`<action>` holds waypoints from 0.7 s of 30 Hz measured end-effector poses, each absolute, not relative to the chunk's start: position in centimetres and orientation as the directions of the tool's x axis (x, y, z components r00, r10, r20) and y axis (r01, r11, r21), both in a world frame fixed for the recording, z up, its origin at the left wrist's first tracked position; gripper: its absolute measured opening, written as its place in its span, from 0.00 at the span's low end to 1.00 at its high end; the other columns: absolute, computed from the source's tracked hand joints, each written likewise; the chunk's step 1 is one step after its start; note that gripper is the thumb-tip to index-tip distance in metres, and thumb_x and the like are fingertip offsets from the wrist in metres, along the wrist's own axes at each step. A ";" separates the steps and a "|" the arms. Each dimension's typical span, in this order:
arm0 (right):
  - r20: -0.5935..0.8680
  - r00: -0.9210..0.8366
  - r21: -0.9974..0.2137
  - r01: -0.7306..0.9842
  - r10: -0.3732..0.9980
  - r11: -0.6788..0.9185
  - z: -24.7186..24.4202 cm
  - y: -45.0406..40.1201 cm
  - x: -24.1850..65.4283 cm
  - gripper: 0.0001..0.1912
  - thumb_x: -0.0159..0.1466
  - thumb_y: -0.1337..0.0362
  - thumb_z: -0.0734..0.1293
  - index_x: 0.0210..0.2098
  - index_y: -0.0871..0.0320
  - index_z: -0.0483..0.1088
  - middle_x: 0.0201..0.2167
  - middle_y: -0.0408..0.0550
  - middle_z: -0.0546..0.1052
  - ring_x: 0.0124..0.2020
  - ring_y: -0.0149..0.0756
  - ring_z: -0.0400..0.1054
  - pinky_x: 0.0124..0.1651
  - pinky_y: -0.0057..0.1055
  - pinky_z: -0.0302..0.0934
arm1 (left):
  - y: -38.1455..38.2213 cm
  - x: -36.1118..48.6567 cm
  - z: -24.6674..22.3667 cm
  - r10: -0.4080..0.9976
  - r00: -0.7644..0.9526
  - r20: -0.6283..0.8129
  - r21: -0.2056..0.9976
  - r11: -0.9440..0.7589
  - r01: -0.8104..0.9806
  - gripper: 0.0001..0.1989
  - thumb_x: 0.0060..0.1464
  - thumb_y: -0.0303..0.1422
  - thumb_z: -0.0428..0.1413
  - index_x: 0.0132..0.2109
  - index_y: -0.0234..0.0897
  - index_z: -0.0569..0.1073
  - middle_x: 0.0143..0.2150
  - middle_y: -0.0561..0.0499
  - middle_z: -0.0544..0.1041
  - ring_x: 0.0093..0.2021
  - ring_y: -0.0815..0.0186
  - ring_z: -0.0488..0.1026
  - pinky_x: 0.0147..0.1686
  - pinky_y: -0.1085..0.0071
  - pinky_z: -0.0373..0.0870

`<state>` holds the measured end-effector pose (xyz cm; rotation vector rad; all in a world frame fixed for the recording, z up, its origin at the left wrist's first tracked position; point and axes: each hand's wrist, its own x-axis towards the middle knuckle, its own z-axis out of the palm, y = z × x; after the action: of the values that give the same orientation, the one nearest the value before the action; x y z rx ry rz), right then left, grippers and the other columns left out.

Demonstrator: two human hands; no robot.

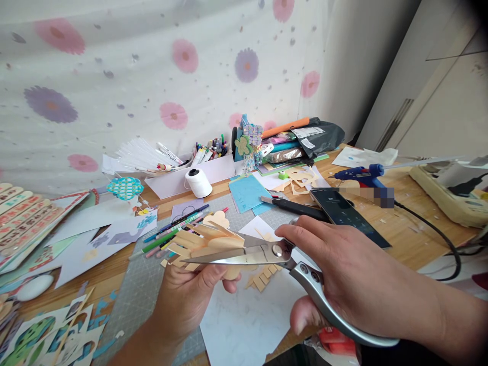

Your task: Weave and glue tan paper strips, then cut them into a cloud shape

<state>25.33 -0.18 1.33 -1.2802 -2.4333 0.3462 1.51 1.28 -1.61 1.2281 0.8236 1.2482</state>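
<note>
My left hand [190, 295] pinches a tan paper piece [213, 241] cut into several strips that fan out to the upper left. My right hand [331, 274] is wrapped round the handles of large silver scissors [276, 251]. The blades are parted and point left, with part of the tan paper between them; the front blade passes just above my left thumb. Below the scissors, small tan strips [263, 277] lie on a white sheet [244, 320], which rests partly on a grey cutting mat [141, 284].
Behind my hands are colored pens [171, 234], a white thread spool [199, 183], blue paper [247, 193], a black-handled cutter [301, 207] and a phone [348, 216]. A blue glue gun [360, 174] with a black cord lies at right. Paper scraps [49, 330] cover the lower left.
</note>
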 end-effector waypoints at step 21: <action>0.096 -0.557 -0.636 0.603 0.825 0.481 0.9 0.5 25.5 0.31 0.52 0.48 0.75 0.49 0.56 0.67 0.37 0.48 0.74 0.33 0.41 0.69 0.37 0.34 0.63 | 1.0 1.9 -1.4 0.983 0.177 -0.044 0.928 0.106 -0.357 0.06 0.42 0.32 0.69 0.30 0.39 0.80 0.21 0.54 0.79 0.19 0.70 0.72 0.19 0.77 0.71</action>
<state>25.54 0.47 0.95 -1.1926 -2.3419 0.7784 1.91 0.98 -1.44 0.9541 0.8519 1.1874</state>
